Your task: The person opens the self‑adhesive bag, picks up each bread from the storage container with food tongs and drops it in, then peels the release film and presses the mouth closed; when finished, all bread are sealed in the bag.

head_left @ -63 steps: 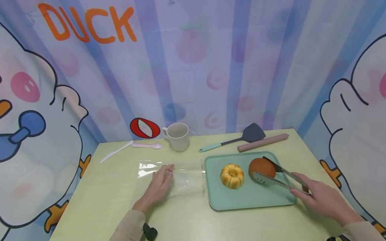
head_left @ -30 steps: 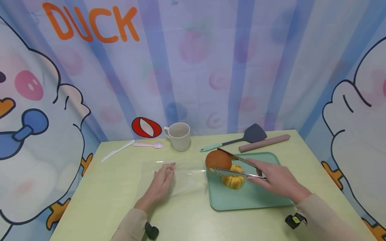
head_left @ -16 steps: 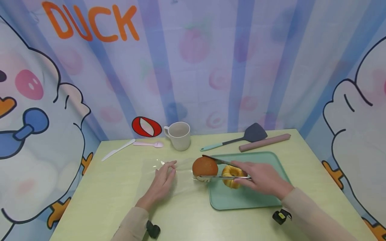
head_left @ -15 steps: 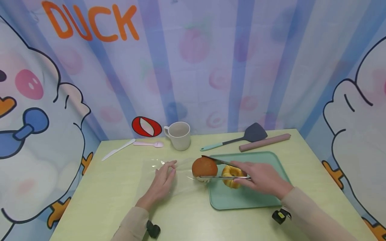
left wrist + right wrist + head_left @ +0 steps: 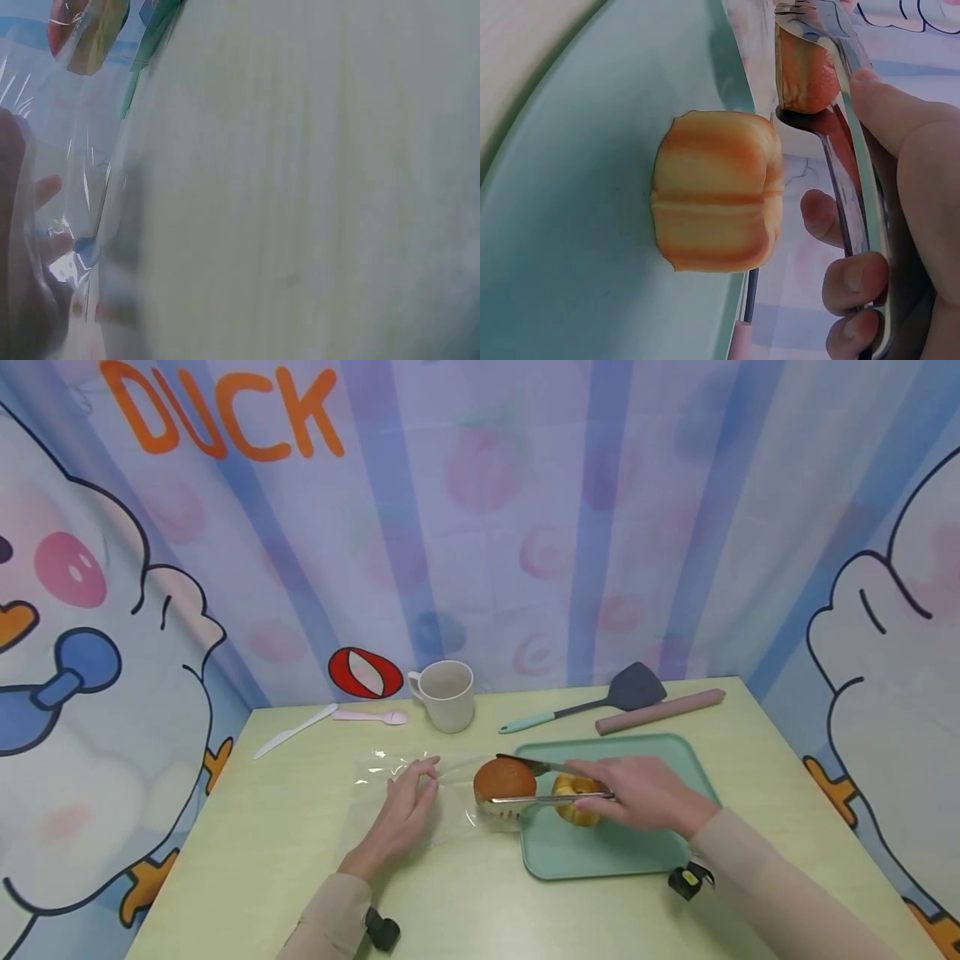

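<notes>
My right hand (image 5: pixel 641 792) grips metal tongs (image 5: pixel 551 798), its fingers curled round the arms in the right wrist view. Between the tongs' ends is a round brown bun (image 5: pixel 505 781), at the tray's left edge and overlapping the right part of a clear plastic bag (image 5: pixel 450 814). My left hand (image 5: pixel 401 810) is at that bag, fingers loosely bent; the left wrist view shows its fingers (image 5: pixel 49 189) through the film. A yellow ring-shaped bread (image 5: pixel 576 814) sits on the green tray (image 5: pixel 622 852) beneath the tongs, partly hidden by them.
Along the back of the table stand or lie a white knife (image 5: pixel 296 731), a pink spoon (image 5: pixel 371 717), a beige mug (image 5: pixel 446 697), a dark spatula (image 5: pixel 633 687) with a mint handle and a pink rolling pin (image 5: pixel 660 712). A printed curtain (image 5: pixel 480 527) rises behind.
The tongs in my right hand have carried the bun leftward from the tray's right side, over the ring-shaped bread, to the bag. My left hand has hardly moved.
</notes>
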A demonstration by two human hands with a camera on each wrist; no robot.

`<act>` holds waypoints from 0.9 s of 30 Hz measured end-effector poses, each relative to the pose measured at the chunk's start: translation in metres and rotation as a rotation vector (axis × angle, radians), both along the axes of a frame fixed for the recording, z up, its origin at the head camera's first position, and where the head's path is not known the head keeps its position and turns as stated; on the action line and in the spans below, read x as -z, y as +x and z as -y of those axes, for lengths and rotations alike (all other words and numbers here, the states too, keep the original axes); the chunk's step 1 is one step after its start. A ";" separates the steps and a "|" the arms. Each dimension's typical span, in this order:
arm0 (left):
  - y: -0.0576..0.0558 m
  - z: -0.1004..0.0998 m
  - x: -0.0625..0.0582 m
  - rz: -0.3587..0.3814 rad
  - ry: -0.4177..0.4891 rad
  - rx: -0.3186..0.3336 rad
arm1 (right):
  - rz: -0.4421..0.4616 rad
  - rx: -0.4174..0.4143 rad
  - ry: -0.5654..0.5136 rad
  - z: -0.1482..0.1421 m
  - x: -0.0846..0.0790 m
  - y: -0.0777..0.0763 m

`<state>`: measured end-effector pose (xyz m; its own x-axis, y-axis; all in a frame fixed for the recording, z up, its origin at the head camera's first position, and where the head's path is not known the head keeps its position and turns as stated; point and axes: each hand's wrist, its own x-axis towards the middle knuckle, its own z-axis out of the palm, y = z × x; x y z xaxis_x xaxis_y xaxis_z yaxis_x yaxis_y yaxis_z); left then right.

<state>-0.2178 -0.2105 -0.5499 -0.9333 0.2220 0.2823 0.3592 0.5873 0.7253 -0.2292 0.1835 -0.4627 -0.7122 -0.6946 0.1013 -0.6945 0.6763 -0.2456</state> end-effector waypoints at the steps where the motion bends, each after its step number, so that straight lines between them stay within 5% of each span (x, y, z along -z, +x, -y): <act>1: 0.000 0.000 0.001 -0.002 -0.001 0.000 | 0.006 -0.001 0.006 0.001 -0.001 0.000; 27: 0.004 0.005 0.002 0.026 -0.016 0.029 | -0.076 -0.077 0.078 0.011 -0.006 -0.020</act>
